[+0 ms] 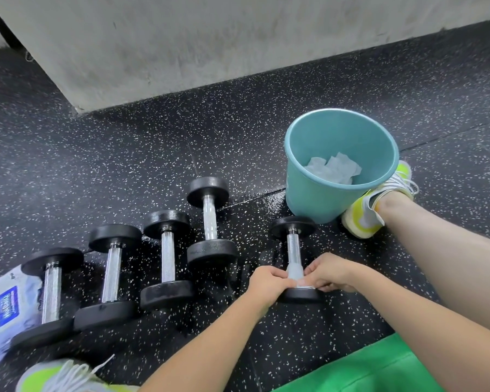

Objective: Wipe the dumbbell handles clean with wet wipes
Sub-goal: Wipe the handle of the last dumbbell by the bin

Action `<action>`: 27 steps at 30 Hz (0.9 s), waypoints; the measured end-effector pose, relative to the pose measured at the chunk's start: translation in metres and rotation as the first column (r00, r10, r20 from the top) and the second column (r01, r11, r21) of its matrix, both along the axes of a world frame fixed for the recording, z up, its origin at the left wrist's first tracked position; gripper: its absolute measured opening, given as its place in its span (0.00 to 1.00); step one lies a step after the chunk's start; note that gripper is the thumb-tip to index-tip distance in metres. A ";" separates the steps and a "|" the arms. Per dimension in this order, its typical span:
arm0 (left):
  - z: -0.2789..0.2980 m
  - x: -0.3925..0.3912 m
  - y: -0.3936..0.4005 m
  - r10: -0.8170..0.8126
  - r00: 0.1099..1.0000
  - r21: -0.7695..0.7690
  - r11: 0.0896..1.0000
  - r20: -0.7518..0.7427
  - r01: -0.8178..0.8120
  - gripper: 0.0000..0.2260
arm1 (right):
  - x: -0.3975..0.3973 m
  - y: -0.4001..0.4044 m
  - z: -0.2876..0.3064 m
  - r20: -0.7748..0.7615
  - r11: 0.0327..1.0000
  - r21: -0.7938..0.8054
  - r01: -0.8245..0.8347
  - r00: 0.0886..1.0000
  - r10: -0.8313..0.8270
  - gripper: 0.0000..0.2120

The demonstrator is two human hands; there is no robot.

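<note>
Small black dumbbell with chrome handle [294, 250] laid on black speckled rubber floor [125, 165], just in front of teal plastic bucket [311, 199]. White wet wipe [295, 274] wrapped round near end of handle, pinched from both sides by left hand [266, 281] and right hand [333, 273], fingers curled. Crumpled used white wipes [333, 168] seen inside bucket. Four more black dumbbells [164, 258] lined up at left; wipe packet [7, 304] partly hidden behind leftmost.
</note>
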State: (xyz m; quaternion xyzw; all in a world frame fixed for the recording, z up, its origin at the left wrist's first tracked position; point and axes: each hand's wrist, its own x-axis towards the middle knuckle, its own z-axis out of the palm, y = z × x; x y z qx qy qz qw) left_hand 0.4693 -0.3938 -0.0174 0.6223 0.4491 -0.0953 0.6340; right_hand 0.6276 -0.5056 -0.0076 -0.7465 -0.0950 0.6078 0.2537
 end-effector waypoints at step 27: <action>0.005 -0.037 0.049 -0.015 0.991 0.164 0.986 -0.131 0.036 0.11 | -0.051 0.051 -0.028 -0.196 0.965 0.255 0.058 0.980 -0.007 0.15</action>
